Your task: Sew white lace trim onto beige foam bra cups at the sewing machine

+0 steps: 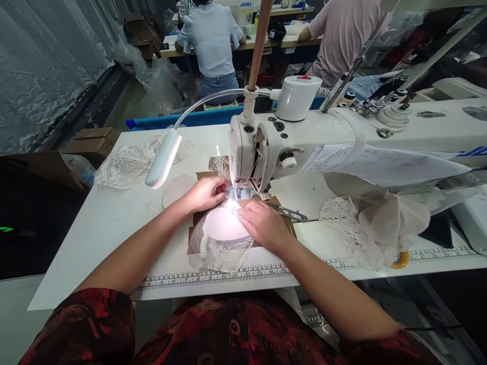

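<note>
A white lace bra cup lies under the sewing machine's needle area, lit brightly from above. Its scalloped lace and sheer edge spread toward the front of the table. At the cup's upper left, my left hand is closed, thumb and fingers pinched at the material close to the presser foot. My right hand is closed on the cup's right edge, its fingers bent over the fabric. What lies beneath both sets of fingertips is hidden.
The white sewing machine fills the back right, with a lamp at left. Lace pieces lie far left; more lace and cups lie right. Metal thread snips rest beside my right hand. Two people sit beyond.
</note>
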Available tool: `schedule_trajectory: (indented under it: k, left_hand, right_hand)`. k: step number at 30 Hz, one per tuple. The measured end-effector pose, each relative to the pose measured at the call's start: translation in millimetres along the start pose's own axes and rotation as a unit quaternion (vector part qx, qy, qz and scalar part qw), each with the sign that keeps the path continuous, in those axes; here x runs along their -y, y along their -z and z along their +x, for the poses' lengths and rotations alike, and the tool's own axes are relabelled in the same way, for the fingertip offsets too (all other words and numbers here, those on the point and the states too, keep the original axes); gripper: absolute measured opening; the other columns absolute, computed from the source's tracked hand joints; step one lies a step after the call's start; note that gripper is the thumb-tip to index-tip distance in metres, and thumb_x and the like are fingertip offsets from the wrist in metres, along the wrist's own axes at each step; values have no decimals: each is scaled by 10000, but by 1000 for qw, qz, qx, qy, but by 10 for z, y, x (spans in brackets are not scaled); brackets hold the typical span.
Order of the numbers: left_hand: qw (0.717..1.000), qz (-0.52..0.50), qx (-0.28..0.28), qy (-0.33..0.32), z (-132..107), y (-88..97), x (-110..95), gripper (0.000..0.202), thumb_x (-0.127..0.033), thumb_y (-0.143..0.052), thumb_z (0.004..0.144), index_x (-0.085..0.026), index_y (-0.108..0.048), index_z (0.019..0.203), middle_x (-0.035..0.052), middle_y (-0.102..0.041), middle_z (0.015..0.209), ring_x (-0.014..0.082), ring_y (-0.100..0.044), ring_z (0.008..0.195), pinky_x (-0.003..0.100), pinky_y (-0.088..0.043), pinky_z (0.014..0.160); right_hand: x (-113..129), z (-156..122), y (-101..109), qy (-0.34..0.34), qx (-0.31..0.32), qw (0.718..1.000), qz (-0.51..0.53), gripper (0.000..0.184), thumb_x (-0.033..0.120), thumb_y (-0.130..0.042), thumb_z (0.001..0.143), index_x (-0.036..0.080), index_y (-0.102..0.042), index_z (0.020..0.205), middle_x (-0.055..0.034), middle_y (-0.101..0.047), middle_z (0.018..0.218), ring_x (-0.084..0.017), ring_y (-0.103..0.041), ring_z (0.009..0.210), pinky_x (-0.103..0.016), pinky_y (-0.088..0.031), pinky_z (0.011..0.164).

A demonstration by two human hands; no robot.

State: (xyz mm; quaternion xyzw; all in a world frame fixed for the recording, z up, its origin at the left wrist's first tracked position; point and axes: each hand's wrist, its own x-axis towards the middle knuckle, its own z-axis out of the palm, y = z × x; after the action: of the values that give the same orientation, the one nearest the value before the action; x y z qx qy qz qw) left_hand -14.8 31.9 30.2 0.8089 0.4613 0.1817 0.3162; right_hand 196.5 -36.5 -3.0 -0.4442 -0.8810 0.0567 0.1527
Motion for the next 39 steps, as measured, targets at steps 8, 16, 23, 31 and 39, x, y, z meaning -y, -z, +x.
schedule_trajectory:
  k: [8,16,23,31,39]
  left_hand:
    - [969,227,-42,-92,-512,-192,-382,292,-241,-431,906,-94,-600,1093,153,-622,1110,252,-592,1002,385,-513,851]
    - [950,289,24,-112,-468,-371,-182,467,-345,-431,925,-67,-493,1295,182,-501,1344,293,-479,1220,444,-450,983]
    - [941,300,48,-148,-326,-238,-58,492,-349,-423,923,-78,-473,1330,167,-455,1401,303,-425,1284,466,-419,1014]
    - [936,299,72,-172,-201,-143,25,488,-334,-443,910,-83,-488,1326,158,-469,1393,303,-462,1252,461,-411,1014]
    - [921,330,59,-196,-222,-40,-10,378,-222,-425,919,-104,-560,1252,140,-524,1345,306,-490,1207,472,-397,1000]
  right_hand:
    - [5,21,11,-13,23,1000,-5,219,241,-449,908,178,-658,902,-43,-585,813,-180,-485,794,-296,-349,750]
    - [33,28,34,-65,37,997,-10,262,286,-441,914,201,-616,1090,-58,-623,939,-208,-513,850,-312,-344,746]
    - [50,74,30,-73,32,997,-23,224,273,-447,905,189,-614,1028,-60,-624,861,-201,-518,785,-312,-318,676]
    - [58,117,31,-82,20,996,-19,224,274,-462,900,197,-621,1039,-64,-624,859,-204,-519,800,-305,-315,655]
    - [14,57,37,-60,-3,998,26,251,259,-463,906,201,-640,1073,-48,-644,897,-185,-538,819,-285,-336,658]
